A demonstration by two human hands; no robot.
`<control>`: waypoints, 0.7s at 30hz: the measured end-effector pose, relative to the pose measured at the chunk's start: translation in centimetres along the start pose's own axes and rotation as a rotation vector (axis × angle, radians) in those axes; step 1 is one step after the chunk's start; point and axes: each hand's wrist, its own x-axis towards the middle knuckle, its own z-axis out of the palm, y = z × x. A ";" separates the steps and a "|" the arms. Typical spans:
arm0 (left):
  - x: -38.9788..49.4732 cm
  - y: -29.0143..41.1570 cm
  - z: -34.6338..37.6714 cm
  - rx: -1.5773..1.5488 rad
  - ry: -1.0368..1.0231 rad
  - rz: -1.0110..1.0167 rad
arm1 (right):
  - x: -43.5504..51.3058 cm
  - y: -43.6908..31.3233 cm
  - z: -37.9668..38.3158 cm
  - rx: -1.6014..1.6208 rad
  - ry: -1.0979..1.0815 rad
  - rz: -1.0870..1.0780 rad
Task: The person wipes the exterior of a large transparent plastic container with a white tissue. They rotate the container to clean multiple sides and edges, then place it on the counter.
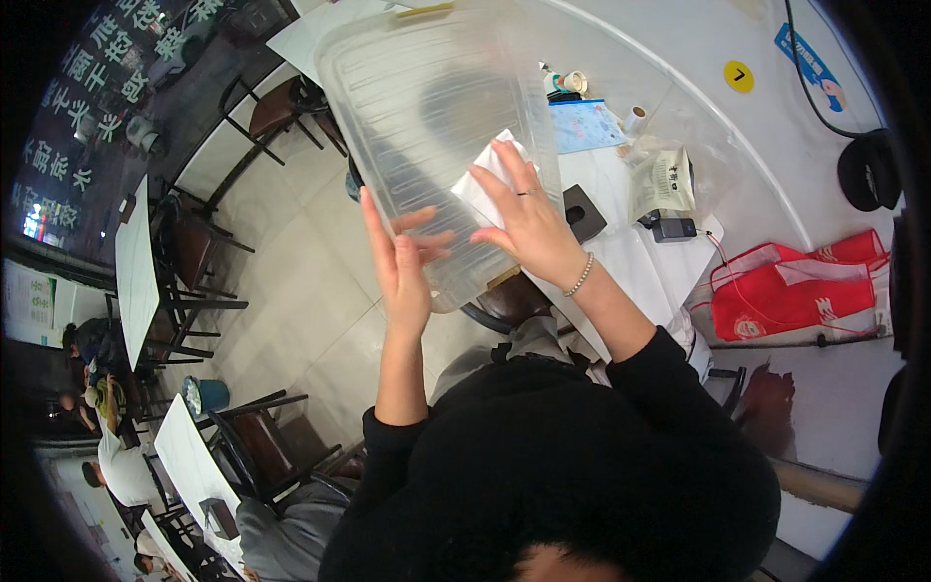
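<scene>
A large clear plastic storage container (393, 94) with a ribbed surface is held up in front of me, tilted, above the floor and the table's edge. My left hand (402, 287) grips its near left edge; some of the fingers show through the plastic. Spread over the ribbed face, my right hand (538, 225) presses a folded white tissue (481, 190) against it. Yellowish latches (503, 276) sit at the container's two ends. Whether this piece is the lid or the box body, I cannot tell.
On the white table (607, 171) to the right lie a dark flat box (584, 213), a blue packet (588, 125), a foil pouch (665, 182) and a black device (674, 230). A red bag (796, 287) lies farther right. Chairs (276, 105) and people (131, 465) are at left.
</scene>
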 end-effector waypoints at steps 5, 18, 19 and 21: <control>0.4 -0.2 -0.8 -0.105 0.042 -0.150 | 0.9 -1.3 0.1 -0.080 -0.253 -0.142; -0.6 -1.6 1.7 -0.312 -0.168 -0.160 | 3.1 -1.3 -4.0 -0.123 -0.708 -0.487; -0.7 -1.4 2.1 -0.213 -0.129 -0.132 | 4.4 -0.5 -3.8 -0.157 -0.595 -0.447; -1.1 -1.1 2.5 -0.258 -0.245 -0.232 | 7.8 1.8 -3.5 -0.251 -0.398 -0.386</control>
